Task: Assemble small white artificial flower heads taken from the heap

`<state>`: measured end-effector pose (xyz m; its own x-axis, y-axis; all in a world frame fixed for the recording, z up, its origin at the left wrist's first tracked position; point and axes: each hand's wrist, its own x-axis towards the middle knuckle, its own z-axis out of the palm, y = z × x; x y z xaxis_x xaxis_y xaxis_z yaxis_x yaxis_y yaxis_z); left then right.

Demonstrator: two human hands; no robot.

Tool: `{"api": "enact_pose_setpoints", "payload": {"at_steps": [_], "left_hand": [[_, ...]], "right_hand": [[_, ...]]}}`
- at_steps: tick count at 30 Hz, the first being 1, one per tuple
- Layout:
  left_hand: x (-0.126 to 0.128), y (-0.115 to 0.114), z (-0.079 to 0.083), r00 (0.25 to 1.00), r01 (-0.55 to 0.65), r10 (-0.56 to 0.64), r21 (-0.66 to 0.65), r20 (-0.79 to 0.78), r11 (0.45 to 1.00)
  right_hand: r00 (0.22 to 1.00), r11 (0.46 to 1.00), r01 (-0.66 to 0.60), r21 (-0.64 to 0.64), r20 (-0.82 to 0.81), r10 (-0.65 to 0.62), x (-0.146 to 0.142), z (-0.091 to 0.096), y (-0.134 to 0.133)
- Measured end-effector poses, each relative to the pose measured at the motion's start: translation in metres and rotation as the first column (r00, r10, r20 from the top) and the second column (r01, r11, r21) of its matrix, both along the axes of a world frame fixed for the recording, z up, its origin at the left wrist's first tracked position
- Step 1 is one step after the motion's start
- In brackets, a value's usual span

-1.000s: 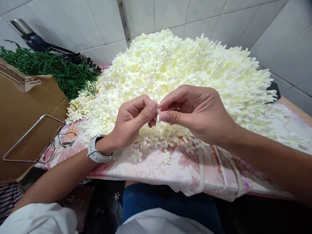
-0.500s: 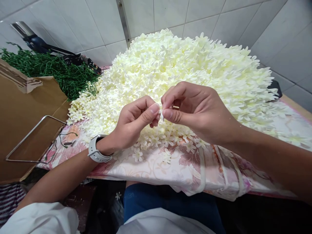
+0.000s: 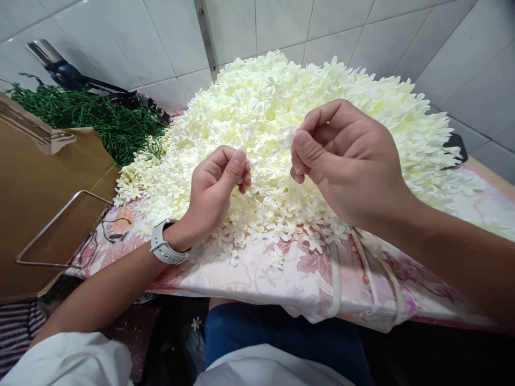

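Pinched closed, my left hand (image 3: 217,187) is held in front of a big heap of white artificial flowers (image 3: 265,112). A small pale bit may show at its fingertips, but I cannot make it out against the heap. My right hand (image 3: 350,161) is higher and to the right, thumb and index finger pressed together. Something whitish is near those fingertips, too blended with the flowers to name. The two hands are apart, and neither visibly touches the heap. A light watch (image 3: 166,244) is on my left wrist.
Green plastic stems (image 3: 88,118) are piled at the left behind a cardboard box (image 3: 48,214) with a bent metal wire (image 3: 44,230). Loose flowers lie on the floral tablecloth (image 3: 241,279). A dark object (image 3: 456,147) sits at the right edge, and a tiled wall (image 3: 281,21) stands behind.
My hands met at the fingertips over a small white piece; now they have separated. The right hand moved up and right, the left slightly up and left.
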<state>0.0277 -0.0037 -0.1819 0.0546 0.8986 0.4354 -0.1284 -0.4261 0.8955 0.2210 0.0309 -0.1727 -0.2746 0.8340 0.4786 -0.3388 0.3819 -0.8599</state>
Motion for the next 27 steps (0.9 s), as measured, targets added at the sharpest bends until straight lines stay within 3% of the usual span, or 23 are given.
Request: {"api": "enact_pose_setpoints", "payload": {"at_steps": [2, 4, 8, 12, 27], "left_hand": [[-0.001, 0.0, 0.0, 1.0, -0.005, 0.006, 0.019, -0.029, 1.0], [-0.001, -0.001, -0.001, 0.998, 0.01, -0.007, 0.046, -0.065, 0.999], [-0.002, -0.005, -0.002, 0.991, 0.056, -0.043, 0.1, -0.13, 0.993], [-0.002, -0.007, -0.001, 0.985, 0.08, -0.059, 0.128, -0.159, 0.989], [0.002, -0.011, 0.003, 0.986, 0.1, -0.079, 0.142, -0.148, 0.985]], "right_hand": [[0.991, 0.988, 0.136, 0.073, 0.007, -0.137, -0.002, 0.001, -0.004], [0.978, 0.97, 0.19, 0.152, 0.062, -0.201, -0.003, 0.003, -0.01], [0.974, 0.975, 0.058, 0.216, 0.201, -0.102, -0.003, 0.0, -0.017], [0.977, 0.98, -0.051, 0.19, 0.213, 0.01, -0.003, -0.004, -0.017], [0.986, 0.976, -0.06, 0.21, 0.164, 0.026, -0.003, -0.005, -0.021]]}}
